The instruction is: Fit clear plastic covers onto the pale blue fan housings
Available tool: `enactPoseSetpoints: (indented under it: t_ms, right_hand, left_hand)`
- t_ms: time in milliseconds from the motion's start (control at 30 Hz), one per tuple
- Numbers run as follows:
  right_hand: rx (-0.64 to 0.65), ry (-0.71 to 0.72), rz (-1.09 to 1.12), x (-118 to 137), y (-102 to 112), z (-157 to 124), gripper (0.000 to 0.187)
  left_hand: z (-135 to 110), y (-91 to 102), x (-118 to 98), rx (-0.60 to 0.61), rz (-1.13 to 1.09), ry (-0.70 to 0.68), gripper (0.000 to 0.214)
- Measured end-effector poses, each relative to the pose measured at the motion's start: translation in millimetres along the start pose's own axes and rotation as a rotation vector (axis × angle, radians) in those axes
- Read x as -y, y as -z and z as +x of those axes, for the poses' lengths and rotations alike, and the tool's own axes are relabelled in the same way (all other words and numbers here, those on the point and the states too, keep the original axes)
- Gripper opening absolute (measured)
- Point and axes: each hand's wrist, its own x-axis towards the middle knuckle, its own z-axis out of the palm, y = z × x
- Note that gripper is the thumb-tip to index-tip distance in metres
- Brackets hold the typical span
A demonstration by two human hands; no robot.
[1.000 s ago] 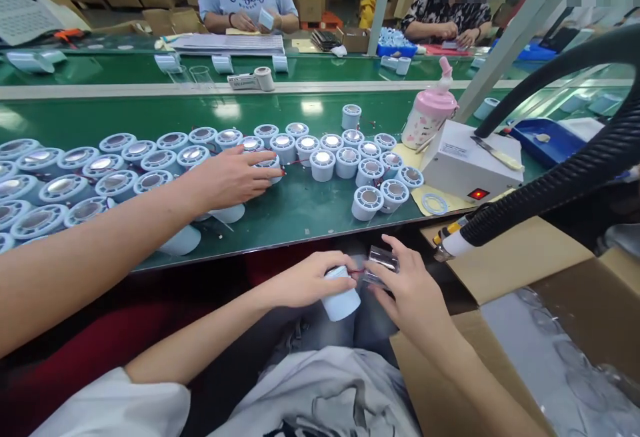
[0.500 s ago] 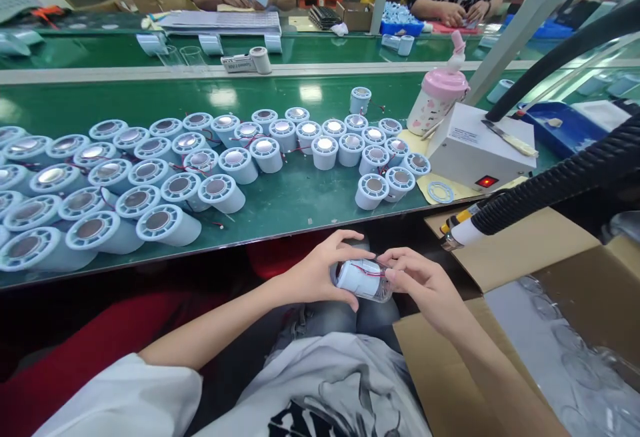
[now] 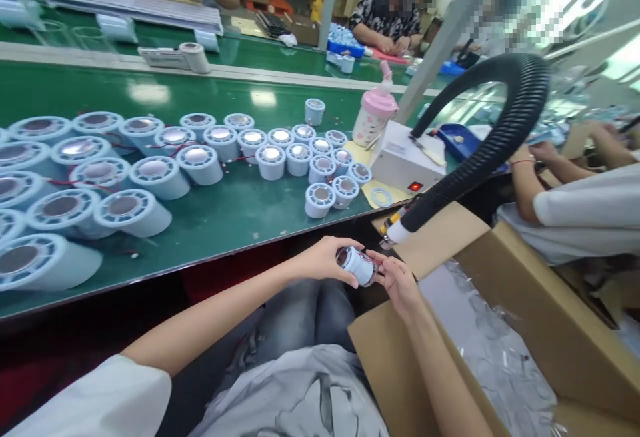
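A light-blue cylindrical housing point(image 3: 359, 266) with a dark round end and red wires is held tilted above my lap. My left hand point(image 3: 327, 260) is closed round its left end, thumb below and fingers above. At the other end, my right hand point(image 3: 397, 280) grips a clear plastic cup point(image 3: 371, 272) that surrounds the housing's right part. How far the cup reaches over the housing I cannot tell. On the green bench before me, many similar blue housings point(image 3: 150, 174) stand with their ringed ends up, some with thin red wires.
A grey box with a lit red switch point(image 3: 410, 164) and a thick black hose point(image 3: 460, 170) stand at the right. Below is an open carton point(image 3: 540, 304) of clear plastic cups point(image 3: 500, 337). A pink-lidded tumbler point(image 3: 375, 117) stands behind. Co-workers' hands point(image 3: 395, 45) work across the bench.
My view has swung to the right, bringing more of the carton and a co-worker's arms into sight. The housing has turned so its dark end shows; both hands still hold the parts.
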Motion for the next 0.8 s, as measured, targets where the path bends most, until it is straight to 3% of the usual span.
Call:
enactPoseSetpoints:
  t_ms: [133,233,333,433,533,700,800]
  right_hand:
    - [-0.071,0.105,-0.015,-1,23,14,0.039]
    - [-0.040,0.174,-0.053,4,28,17,0.046]
    - [0.050,0.223,-0.157,8,24,10,0.040]
    - [0.106,0.255,-0.262,7,16,-3,0.048]
    - [0.140,0.337,-0.324,4,9,-16,0.033]
    - [0.120,0.551,-0.501,8,2,-30,0.027]
    - [0.085,0.674,-0.624,16,-3,-38,0.028]
  left_hand:
    - [43,-0.9,-7,0.057,0.049,-0.083,0.065]
    - [51,2.8,-11,0.069,0.048,-0.087,0.065]
    - [40,4.9,-13,0.048,0.030,-0.051,0.070]
    - [19,3.6,-14,0.037,-0.048,0.002,0.071]
    - [-1,1.9,-14,0.048,-0.179,0.077,0.068]
    - [-20,3.0,-18,0.072,-0.337,0.085,0.065]
    - [-24,3.6,-25,0.040,-0.335,0.062,0.052]
